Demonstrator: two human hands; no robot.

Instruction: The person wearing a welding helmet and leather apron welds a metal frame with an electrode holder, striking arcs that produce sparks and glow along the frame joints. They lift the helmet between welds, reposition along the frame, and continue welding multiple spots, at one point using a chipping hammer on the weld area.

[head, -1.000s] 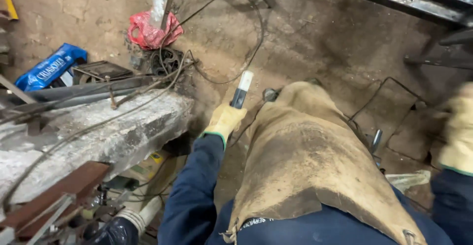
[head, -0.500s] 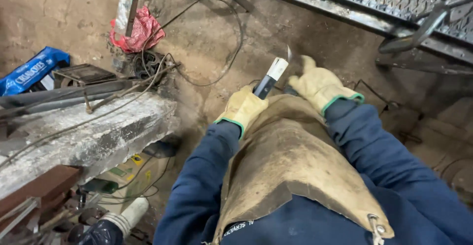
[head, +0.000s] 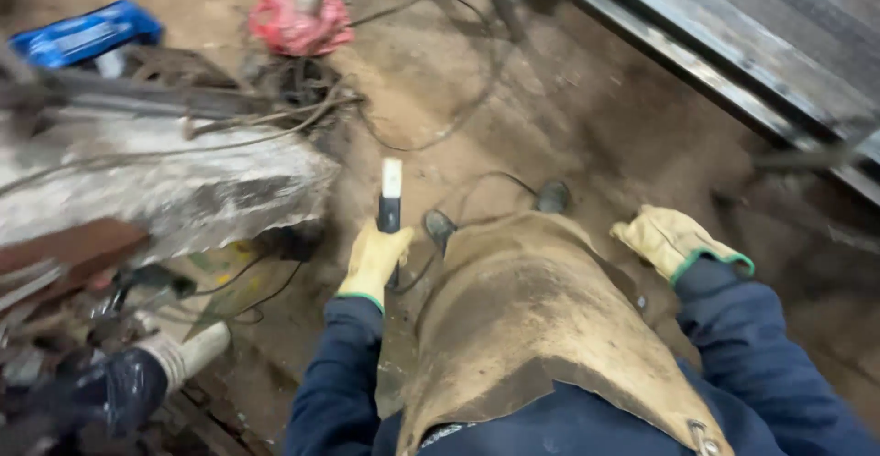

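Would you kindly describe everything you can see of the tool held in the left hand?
The tool is a short, straight handle, dark blue or black along most of its length, with a pale white or cream tip at the top. It looks plastic or rubber-coated. It stands nearly upright, tip pointing away from the person, over the dirt floor. The gloved left hand grips its lower end, hiding that part. A thin dark cable loops near it; whether they join cannot be told.

Blue pkg (head: 84,36) top left, red rag (head: 300,23) nr tangled cables (head: 431,135), grey slab (head: 174,190) left, steel beam (head: 733,43) right.
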